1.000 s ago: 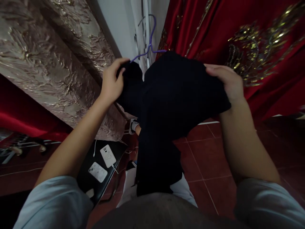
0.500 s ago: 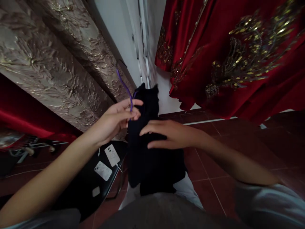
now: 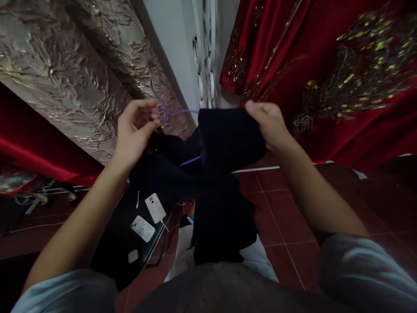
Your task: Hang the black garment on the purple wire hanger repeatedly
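Observation:
A dark, nearly black cloth (image 3: 231, 139) is stretched between my two hands, and its lower part drapes over my lap. Its kind of garment is hard to make out in the dim light. Thumb and fingers of my left hand (image 3: 135, 126) pinch a thin purple cord (image 3: 182, 111), whose loose end sticks up beyond the fingertips. Another stretch of purple shows across a gap in the cloth. The cloth also hangs right below the left fingers; whether they grip it is unclear. My right hand (image 3: 269, 121) is closed on the cloth's upper right corner, thumb on top.
On the left, a black seat or table (image 3: 120, 243) bears a white phone (image 3: 155, 208) with a cable, a marbled phone (image 3: 142, 228) and a small white case (image 3: 133, 256). Textured beige curtains (image 3: 81, 74) and a red embroidered fabric (image 3: 312, 78) hang ahead. Red tiles (image 3: 276, 217) cover the floor.
My hands have moved apart and upward. My right hand has gone from hovering over the cloth to gripping its corner. The cloth is now spread wide, with the cord drawn leftward.

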### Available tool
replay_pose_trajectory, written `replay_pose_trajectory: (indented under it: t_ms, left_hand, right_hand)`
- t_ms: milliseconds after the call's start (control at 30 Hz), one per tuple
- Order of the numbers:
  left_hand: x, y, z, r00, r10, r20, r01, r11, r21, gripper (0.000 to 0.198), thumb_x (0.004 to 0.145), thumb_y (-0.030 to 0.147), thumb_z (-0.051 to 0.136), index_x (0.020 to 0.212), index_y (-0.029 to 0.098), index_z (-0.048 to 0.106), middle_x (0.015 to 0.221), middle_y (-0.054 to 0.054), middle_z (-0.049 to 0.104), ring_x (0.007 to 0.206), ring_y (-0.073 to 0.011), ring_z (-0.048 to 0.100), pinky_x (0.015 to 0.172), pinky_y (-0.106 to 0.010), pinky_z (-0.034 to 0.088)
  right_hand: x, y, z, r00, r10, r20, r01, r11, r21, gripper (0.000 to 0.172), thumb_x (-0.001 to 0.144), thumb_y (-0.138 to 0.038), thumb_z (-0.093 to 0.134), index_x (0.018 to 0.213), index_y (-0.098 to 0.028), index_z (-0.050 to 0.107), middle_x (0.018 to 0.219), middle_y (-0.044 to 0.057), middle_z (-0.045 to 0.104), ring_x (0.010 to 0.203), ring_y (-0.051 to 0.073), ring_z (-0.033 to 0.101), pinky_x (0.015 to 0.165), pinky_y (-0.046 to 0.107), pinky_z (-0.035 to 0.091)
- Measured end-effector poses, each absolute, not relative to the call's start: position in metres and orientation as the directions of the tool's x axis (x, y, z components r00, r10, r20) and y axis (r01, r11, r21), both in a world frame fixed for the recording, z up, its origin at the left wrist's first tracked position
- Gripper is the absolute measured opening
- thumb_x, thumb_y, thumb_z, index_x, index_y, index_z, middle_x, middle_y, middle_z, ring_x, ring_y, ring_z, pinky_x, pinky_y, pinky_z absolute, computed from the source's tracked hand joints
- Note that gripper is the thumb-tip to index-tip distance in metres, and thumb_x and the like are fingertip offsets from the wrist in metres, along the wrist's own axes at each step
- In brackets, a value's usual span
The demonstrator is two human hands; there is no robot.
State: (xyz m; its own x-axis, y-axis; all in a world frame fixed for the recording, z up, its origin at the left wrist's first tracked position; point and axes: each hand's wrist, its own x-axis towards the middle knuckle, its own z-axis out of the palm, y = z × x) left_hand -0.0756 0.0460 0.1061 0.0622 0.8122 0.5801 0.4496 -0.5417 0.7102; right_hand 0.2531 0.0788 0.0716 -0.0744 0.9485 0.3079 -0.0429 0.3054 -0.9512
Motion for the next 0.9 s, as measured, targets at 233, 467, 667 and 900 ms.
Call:
replay_pose_trajectory:
  t_ms: [233, 467, 667, 900]
  left_hand:
    - [-0.050, 0.037, 0.069, 0.263, 0.540, 0.799, 0.799, -0.587, 0.134, 0.034, 0.103, 0.032, 0.046, 0.133, 0.025, 0.060, 0.099, -0.007, 0.062, 0.103, -0.0276, 0.061, 0.102, -0.049, 0.046]
    - [-0.015, 0.031, 0.040, 0.366, 0.828, 0.425, 0.881, -0.456, 0.129, 0.055, 0.102, 0.028, 0.045, 0.157, 0.027, 0.041, 0.118, -0.008, 0.066, 0.087, -0.0224, 0.068, 0.070, -0.032, 0.053]
    - [0.015, 0.020, 0.035, 0.421, 0.825, 0.376, 0.880, -0.472, 0.050, 0.055, 0.104, 0.029, 0.043, 0.159, 0.031, 0.039, 0.107, -0.006, 0.070, 0.078, -0.0201, 0.070, 0.061, -0.028, 0.050]
    - [0.017, 0.034, 0.015, 0.301, 0.885, 0.356, 0.908, -0.380, 0.178, 0.022, 0.093, 0.041, 0.068, 0.093, 0.019, 0.071, 0.077, -0.007, 0.064, 0.063, -0.0213, 0.061, 0.057, -0.030, 0.042]
  right_hand:
    - [0.249, 0.131, 0.127, 0.279, 0.878, 0.390, -0.231, 0.455, -0.860, 0.046, 0.107, -0.028, 0.050, 0.062, -0.020, 0.043, 0.057, -0.005, 0.041, 0.052, 0.007, 0.038, 0.057, 0.024, 0.036]
    - [0.285, 0.089, 0.075, 0.424, 0.834, 0.353, -0.256, 0.484, -0.836, 0.038, 0.100, -0.035, 0.060, 0.068, -0.021, 0.048, 0.067, -0.002, 0.048, 0.059, 0.009, 0.047, 0.065, 0.025, 0.047]
    - [0.298, 0.097, 0.052, 0.412, 0.850, 0.328, -0.297, 0.466, -0.833, 0.032, 0.096, -0.044, 0.063, 0.076, -0.020, 0.056, 0.071, 0.002, 0.055, 0.081, 0.018, 0.065, 0.077, 0.033, 0.050]
    - [0.317, 0.129, 0.032, 0.391, 0.840, 0.377, -0.022, 0.419, -0.908, 0.034, 0.096, -0.057, 0.055, 0.087, -0.024, 0.055, 0.090, 0.009, 0.066, 0.094, 0.020, 0.062, 0.085, 0.038, 0.050]
